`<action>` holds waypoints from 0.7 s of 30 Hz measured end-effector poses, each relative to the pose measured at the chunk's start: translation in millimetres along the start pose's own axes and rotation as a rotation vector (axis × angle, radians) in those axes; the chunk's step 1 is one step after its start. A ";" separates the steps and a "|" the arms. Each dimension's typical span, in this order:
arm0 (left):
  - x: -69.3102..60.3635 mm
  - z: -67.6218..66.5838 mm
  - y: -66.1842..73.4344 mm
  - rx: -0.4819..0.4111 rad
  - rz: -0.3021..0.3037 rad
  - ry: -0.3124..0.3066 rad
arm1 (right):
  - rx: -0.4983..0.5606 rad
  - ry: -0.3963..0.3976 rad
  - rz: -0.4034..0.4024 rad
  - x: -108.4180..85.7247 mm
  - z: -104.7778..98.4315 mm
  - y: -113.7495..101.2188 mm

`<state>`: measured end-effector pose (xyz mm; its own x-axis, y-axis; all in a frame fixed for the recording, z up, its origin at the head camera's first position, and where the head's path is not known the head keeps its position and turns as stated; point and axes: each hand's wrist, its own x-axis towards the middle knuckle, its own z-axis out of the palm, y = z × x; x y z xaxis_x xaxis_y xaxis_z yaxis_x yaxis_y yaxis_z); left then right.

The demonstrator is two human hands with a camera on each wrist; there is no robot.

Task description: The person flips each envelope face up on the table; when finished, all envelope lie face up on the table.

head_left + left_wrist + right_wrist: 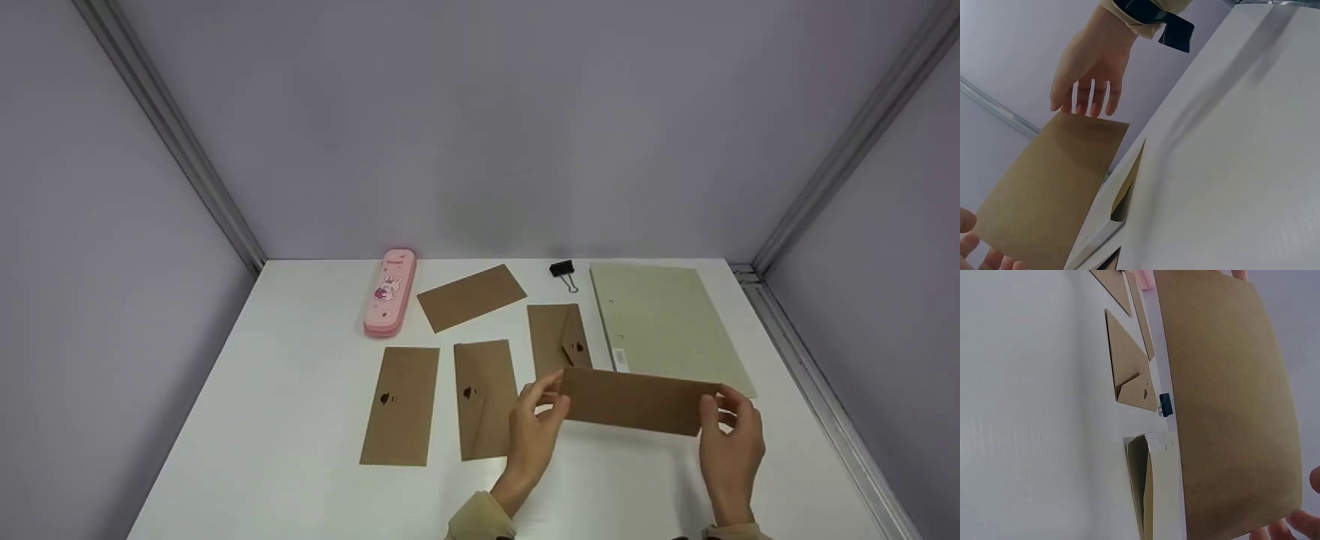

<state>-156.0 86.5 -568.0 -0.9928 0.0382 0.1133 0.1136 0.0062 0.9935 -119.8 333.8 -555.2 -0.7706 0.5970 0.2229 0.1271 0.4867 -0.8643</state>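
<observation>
A plain brown paper envelope (pixel 637 401) is held up above the table's front right, stretched sideways between both hands. My left hand (pixel 534 435) pinches its left end between thumb and fingers. At the other end, my right hand (pixel 731 450) grips the short edge the same way. The side turned toward me shows no flap or print. In the left wrist view the same envelope (pixel 1050 185) spans from the left fingers up to the right hand (pixel 1095 73). The right wrist view shows the sheet (pixel 1230 399) bowing slightly.
Several brown envelopes lie about: a printed one (pixel 401 409), another (pixel 484 397), a flapped one (pixel 551 330) and a plain one (pixel 472 296). A pink pencil case (pixel 390 292), a black binder clip (pixel 562 270) and a pale green folder (pixel 664 315) sit farther back.
</observation>
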 end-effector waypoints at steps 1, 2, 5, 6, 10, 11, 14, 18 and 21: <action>-0.5 0.6 0.5 -0.010 -0.002 0.002 | 0.021 0.017 -0.005 -0.2 1.0 0.0; -0.8 1.3 1.0 -0.027 -0.009 0.005 | 0.045 0.033 -0.006 -0.3 2.2 0.1; -1.8 2.5 2.1 -0.085 -0.022 0.025 | 0.176 0.079 0.007 -0.5 5.8 0.3; -2.0 2.6 2.5 -0.103 -0.026 0.039 | 0.238 0.089 0.016 -0.6 6.8 0.1; -0.9 2.3 3.2 -0.170 -0.024 0.106 | 0.493 0.112 0.043 0.5 7.5 -0.1; -0.3 2.0 3.3 -0.184 -0.024 0.115 | 0.541 0.114 0.047 1.2 7.4 0.0; 1.9 0.6 3.3 -0.219 -0.022 0.118 | 0.617 0.113 0.050 3.1 6.9 1.3; 4.2 -1.1 3.6 -0.218 -0.033 0.105 | 0.653 0.101 0.065 4.7 5.9 3.3; 5.6 -2.4 4.7 -0.201 -0.048 0.117 | 0.663 0.098 0.077 5.6 4.0 5.1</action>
<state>-161.1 84.4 -562.7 -0.9958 -0.0736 0.0547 0.0681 -0.1944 0.9786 -126.0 337.1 -560.2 -0.7107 0.6846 0.1621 -0.2548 -0.0357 -0.9663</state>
